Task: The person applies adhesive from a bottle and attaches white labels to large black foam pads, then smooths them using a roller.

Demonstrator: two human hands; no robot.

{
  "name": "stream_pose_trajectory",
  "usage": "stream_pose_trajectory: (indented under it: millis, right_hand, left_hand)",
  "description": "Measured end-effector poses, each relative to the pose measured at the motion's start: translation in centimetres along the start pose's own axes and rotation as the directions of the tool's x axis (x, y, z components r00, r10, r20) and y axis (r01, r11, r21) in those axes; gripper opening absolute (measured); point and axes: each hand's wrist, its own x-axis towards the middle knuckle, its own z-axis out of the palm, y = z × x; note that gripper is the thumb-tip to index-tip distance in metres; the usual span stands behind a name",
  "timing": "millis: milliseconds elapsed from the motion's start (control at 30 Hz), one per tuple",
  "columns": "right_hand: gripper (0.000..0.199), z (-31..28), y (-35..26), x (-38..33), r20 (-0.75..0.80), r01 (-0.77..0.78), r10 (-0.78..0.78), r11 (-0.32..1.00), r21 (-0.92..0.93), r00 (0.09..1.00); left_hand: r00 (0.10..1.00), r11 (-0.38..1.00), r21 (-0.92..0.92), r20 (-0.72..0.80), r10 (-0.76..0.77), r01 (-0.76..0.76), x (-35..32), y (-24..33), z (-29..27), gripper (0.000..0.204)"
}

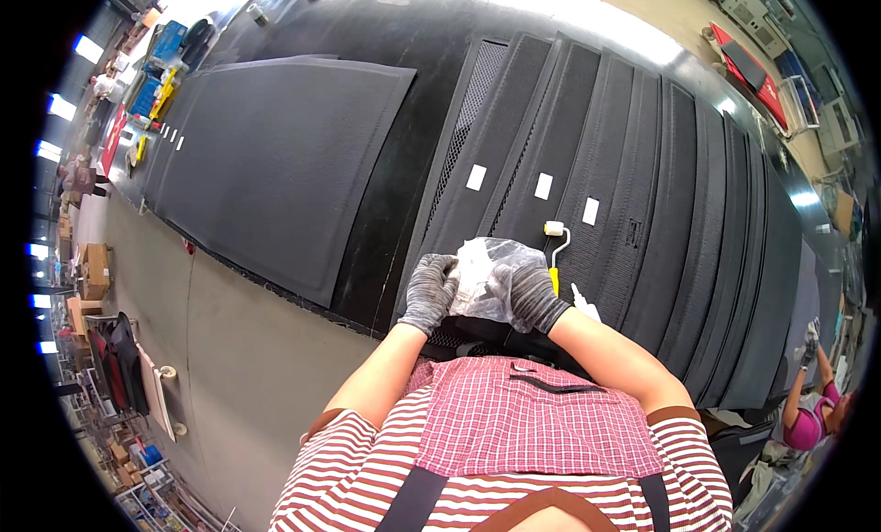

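Close in front of my body, both hands are on a clear plastic bag (486, 266) with something white inside. My left hand (429, 293), in a grey knitted glove, is closed on the bag's left side. On the right side, my right hand (534, 296) grips the crumpled plastic, its fingertips partly hidden by it. A small white roller (554, 229) with a yellow handle lies just beyond my right hand. Beside my right wrist is a white bottle with a pointed nozzle (582, 301). Black textured panels (633, 174) lie overlapped in a row beneath these things.
Larger black sheets (275, 156) are stacked on the dark table at the left. White rectangular labels (543, 186) lie on several panels. Blue bins (170, 41) and yellow tools stand at the far left. Another person (812, 413) works at the right edge.
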Motion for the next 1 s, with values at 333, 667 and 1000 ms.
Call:
stream_pose_trajectory:
  millis: [333,667,1000]
  right_hand:
    - [0.022,1.1,-1.5,1.3,-0.467,0.181,-0.129,0.981,0.067,0.875]
    - [0.025,7.2,2.4,3.0,-0.265,0.122,-0.147,0.987,-0.109,0.953]
    - [0.027,7.1,3.6,0.0,-0.361,0.160,-0.070,0.961,0.225,0.930]
  left_hand:
    - [1.000,0.998,0.057,0.010,0.025,-0.026,-0.4,0.5,-0.7,0.026]
    - [0.998,0.998,0.058,0.051,-0.039,0.036,0.0,0.9,-0.7,0.031]
    - [0.997,0.998,0.045,0.063,-0.046,0.043,-0.6,0.7,-0.6,0.032]
